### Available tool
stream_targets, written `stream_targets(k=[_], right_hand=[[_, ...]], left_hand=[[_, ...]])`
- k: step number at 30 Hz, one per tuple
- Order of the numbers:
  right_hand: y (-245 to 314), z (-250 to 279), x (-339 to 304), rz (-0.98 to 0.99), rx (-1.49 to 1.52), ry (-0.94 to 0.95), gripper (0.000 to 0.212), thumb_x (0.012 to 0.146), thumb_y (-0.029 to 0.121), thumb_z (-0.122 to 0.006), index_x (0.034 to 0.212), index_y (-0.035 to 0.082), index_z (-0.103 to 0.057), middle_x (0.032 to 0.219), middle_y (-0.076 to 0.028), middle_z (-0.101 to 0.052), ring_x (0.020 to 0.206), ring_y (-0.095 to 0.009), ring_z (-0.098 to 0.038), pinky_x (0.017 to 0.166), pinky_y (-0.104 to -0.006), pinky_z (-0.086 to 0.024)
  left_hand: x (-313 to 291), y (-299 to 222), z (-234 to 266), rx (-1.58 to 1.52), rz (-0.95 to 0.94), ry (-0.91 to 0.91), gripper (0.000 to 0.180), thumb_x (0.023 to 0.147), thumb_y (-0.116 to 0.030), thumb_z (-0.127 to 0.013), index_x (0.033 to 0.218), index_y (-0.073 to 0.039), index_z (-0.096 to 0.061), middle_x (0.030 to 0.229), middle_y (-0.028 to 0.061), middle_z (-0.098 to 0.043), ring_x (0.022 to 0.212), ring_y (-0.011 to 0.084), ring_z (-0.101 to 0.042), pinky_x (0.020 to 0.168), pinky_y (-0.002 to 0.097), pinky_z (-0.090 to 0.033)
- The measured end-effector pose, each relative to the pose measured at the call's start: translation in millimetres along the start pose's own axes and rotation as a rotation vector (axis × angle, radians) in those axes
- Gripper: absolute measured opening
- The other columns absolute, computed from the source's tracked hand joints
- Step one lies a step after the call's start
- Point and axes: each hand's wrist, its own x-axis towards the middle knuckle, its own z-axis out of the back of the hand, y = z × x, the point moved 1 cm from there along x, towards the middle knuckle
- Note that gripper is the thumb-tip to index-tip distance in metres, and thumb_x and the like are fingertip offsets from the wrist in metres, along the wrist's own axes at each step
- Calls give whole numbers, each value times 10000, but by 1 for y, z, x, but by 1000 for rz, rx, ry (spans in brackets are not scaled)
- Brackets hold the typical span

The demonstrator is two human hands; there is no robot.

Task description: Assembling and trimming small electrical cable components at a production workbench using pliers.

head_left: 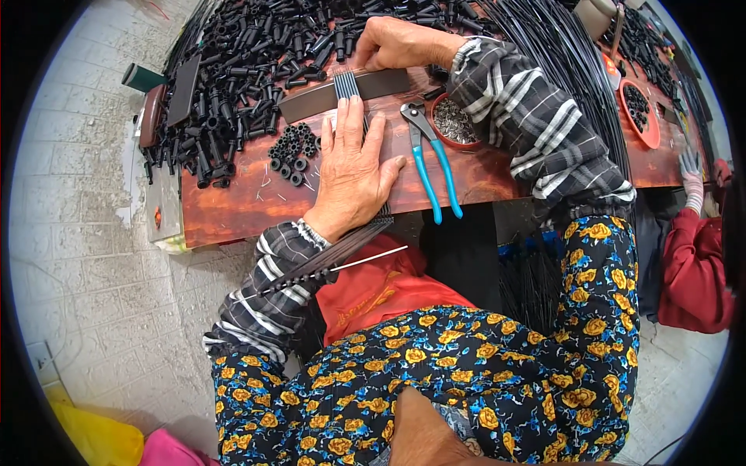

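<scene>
My left hand point(350, 167) lies flat with its fingers stretched out over a row of thin dark rods point(346, 84). The rods lie side by side across a dark brown bar point(307, 106). Their bundle continues under my palm and past the table's near edge, over my left sleeve. My right hand point(396, 43) is bent at the bar's far side, fingers curled; what they hold, if anything, is hidden. Blue-handled pliers point(430, 159) rest to the right of my left hand. Small black rings point(294, 151) sit in a pile to its left.
Black tubular plastic parts point(256, 62) are heaped along the back and left. A red bowl of small metal pieces point(454, 123) stands by my right sleeve. Long black rods point(556, 58) lie at the right. Beyond are an orange dish point(639, 116) and another person's gloved hand point(690, 167).
</scene>
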Motion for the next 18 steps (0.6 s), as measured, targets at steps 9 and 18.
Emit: stream_targets(k=[9,18], right_hand=[[23,-18,23,-59,-84,-137,276,711,69,-664,981,15,-672,853,-170,-678,833,-323,-663,735,-390,-514],[-9,58,-45,-527,-401,-70,213,640,236,-700,694,31,-688,678,-203,-641,665,-336,-657,594,-421,-513]], left_hand=[[-1,1,-1,11,4,3,634,824,-327,-641,1311,28,-444,1442,301,-260,1374,437,-212,1117,557,-156],[1,0,-3,24,-18,-12,634,833,-343,-631,1322,17,-449,1451,292,-260,1374,432,-216,1116,550,-157]])
